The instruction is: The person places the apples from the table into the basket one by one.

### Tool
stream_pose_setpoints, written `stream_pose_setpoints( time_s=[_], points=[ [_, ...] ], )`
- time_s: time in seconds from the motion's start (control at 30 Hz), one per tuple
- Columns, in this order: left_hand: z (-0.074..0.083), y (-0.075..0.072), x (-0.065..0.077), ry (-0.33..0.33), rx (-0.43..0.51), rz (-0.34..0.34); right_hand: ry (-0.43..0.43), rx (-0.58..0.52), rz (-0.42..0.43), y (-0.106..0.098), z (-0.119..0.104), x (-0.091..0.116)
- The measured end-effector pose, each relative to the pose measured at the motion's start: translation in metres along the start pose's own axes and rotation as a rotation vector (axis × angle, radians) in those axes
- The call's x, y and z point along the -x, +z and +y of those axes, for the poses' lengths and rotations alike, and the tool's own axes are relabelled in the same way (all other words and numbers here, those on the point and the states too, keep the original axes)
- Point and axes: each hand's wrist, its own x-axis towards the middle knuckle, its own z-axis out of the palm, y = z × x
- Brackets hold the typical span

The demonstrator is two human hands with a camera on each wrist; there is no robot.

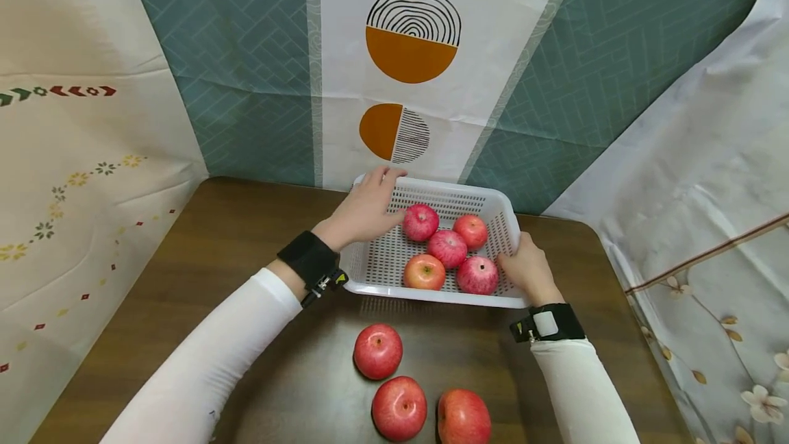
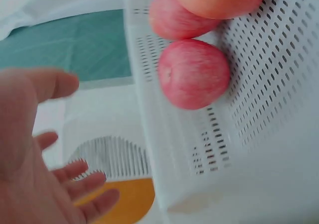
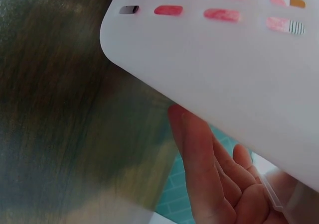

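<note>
A white perforated plastic basket [image 1: 394,292] with several red apples [image 1: 447,249] inside stands near the far edge of the table. My right hand [image 1: 531,269] grips its right end, thumb over the rim and fingers outside; the right wrist view shows those fingers [image 3: 204,169] against the basket's outer wall [image 3: 199,55]. Over the basket's left end is my left hand [image 1: 368,210], fingers spread toward the far rim. In the left wrist view this hand [image 2: 55,154] holds nothing, and a gap shows between it and the basket wall. Three red apples [image 1: 399,408] lie on the table in front.
The brown wooden table [image 1: 246,225] has its far edge close to a hanging teal and white cloth [image 1: 253,108] with orange half circles. Patterned pale cloths [image 1: 80,156] hang on the left and right sides.
</note>
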Motion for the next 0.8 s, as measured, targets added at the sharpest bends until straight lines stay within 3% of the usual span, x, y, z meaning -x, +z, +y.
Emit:
stream_pose_setpoints(
  time_s=[0.17, 0.3, 0.4, 0.6, 0.8],
  points=[
    [-0.017, -0.006, 0.037, -0.137, 0.144, 0.203, -0.004, 0.015, 0.000, 0.000, -0.001, 0.000],
    [-0.031, 0.003, 0.056, -0.243, 0.210, 0.246, -0.009, 0.016, -0.003, 0.002, -0.001, 0.000],
    [-0.035, 0.011, 0.060, -0.310, 0.267, 0.238, -0.015, 0.011, -0.002, 0.001, 0.002, 0.000],
    [-0.043, 0.019, 0.056, -0.463, 0.509, 0.220, -0.017, 0.014, -0.007, 0.002, 0.005, 0.001],
    [-0.046, 0.027, 0.049, -0.571, 0.599, 0.221, -0.020, 0.017, -0.006, 0.002, 0.003, -0.001]
  ],
)
